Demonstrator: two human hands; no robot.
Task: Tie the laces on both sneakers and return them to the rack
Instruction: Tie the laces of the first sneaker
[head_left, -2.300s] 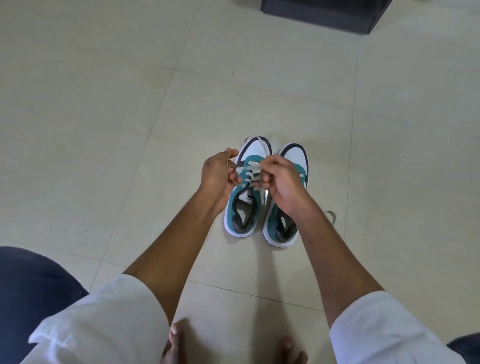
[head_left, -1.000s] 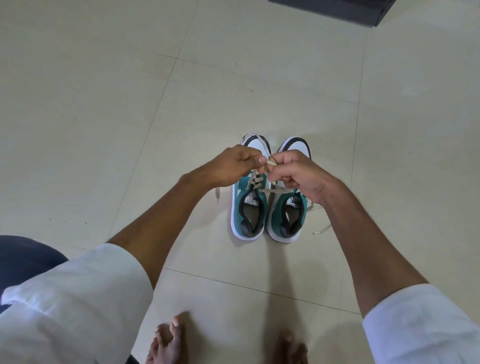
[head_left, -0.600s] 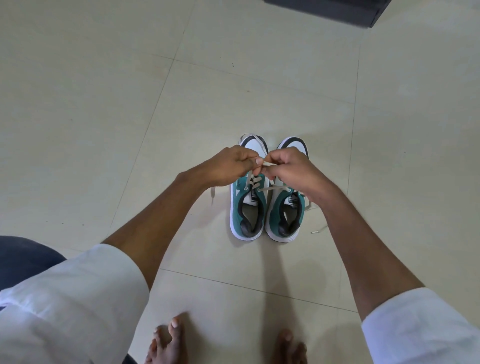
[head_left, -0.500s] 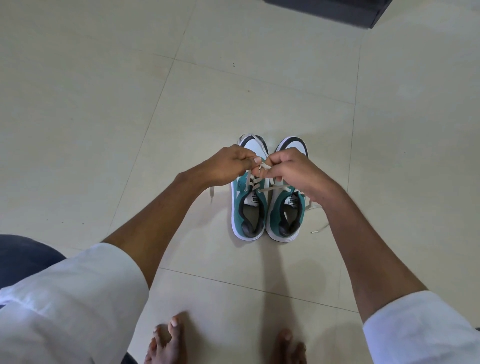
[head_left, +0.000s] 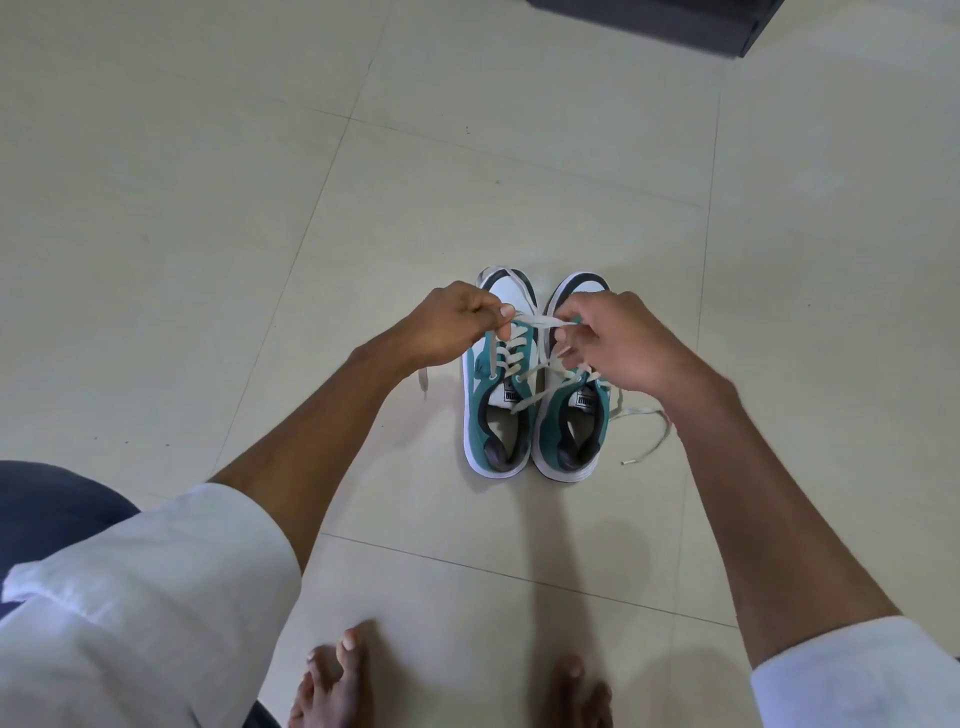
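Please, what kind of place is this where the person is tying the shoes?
Probably a room inside a home. The floor is large pale tiles with thin grout lines, the person's bare feet stand on it, and the corner of a low dark piece of furniture shows at the top edge. No rack is clearly in view.

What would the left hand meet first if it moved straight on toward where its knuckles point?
Probably the right hand: the left hand points across the left sneaker toward it, a taut lace between them. Depth is unclear.
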